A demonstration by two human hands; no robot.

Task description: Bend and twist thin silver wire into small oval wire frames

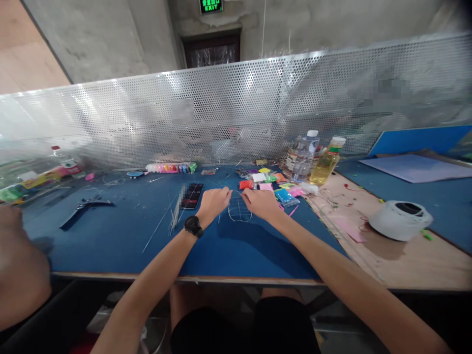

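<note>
The wire frame was pinched at one end by the left hand and the right hand. It was held over the table, between near and far edges; packets were strewn beyond.

Bare blue tabletop is offering room between the silvery wire grid and the near edge, and between the loose pale wires and the black angled tool. A flat black phone is lying beside those wires. Right of the grid, small multicoloured plastic packets are crowding the way, and a perforated silver metal screen is closing the back.
</note>
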